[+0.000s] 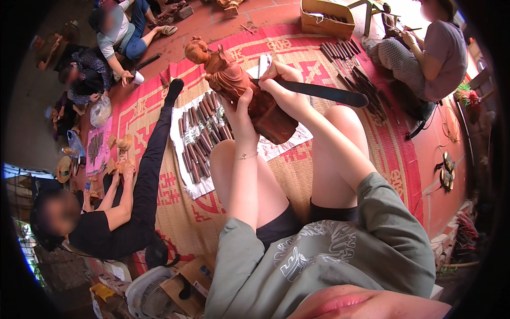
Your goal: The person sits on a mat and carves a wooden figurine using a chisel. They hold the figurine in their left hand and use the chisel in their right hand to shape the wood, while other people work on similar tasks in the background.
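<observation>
A reddish-brown carved wooden figurine (pixel 236 80) on a blocky base is tilted above my knees, its head toward the upper left. My left hand (pixel 241 117) is wrapped round its lower body and steadies it. My right hand (pixel 284 87) is closed round a long dark carving tool (pixel 329 92), whose broad rounded end sticks out to the right. The tool's working tip is hidden by my fingers against the figurine. Below the figurine, a white cloth (pixel 187 173) bears rows of wooden-handled carving tools (pixel 204 127).
A red and tan woven mat (pixel 289 189) covers the floor. More tools (pixel 366 90) lie at the right, near a cardboard box (pixel 326 24) and a seated person (pixel 443 53). At the left, another person (pixel 106 223) handles a pale wooden piece. A fan (pixel 151 292) stands lower left.
</observation>
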Available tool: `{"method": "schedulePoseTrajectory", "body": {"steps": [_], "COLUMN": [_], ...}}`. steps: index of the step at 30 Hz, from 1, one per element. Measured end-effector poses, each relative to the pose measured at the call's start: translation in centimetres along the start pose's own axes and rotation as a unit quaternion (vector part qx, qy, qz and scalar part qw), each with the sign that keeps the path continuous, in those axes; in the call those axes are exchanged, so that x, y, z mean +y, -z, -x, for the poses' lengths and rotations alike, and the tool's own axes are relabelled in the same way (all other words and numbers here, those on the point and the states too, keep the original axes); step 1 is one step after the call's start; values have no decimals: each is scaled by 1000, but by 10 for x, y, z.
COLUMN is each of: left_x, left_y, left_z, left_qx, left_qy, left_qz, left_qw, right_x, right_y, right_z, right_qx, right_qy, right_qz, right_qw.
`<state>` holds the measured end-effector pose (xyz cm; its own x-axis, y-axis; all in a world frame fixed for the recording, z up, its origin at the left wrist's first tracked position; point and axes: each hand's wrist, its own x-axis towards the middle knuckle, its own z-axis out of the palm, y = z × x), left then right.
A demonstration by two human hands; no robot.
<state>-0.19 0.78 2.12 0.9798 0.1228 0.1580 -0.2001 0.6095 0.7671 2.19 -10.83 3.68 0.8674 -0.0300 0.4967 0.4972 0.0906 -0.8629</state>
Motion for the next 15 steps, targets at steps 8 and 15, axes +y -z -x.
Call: {"method": "schedulePoseTrajectory", "body": {"steps": [8,15], "left_x": [-2,-5], "left_y": [1,4], "left_z": [-1,-3], "left_qx": [-5,13], "left_qy": [-27,-23], "left_qz": [-22,-47], "left_qw": [999,999], "right_x": [9,-7], "right_y": [3,6], "right_z": [3,5], "right_qx": [19,-24], "right_qy": [35,-8], "right_qz": [40,155], "right_qw": [998,988]}}
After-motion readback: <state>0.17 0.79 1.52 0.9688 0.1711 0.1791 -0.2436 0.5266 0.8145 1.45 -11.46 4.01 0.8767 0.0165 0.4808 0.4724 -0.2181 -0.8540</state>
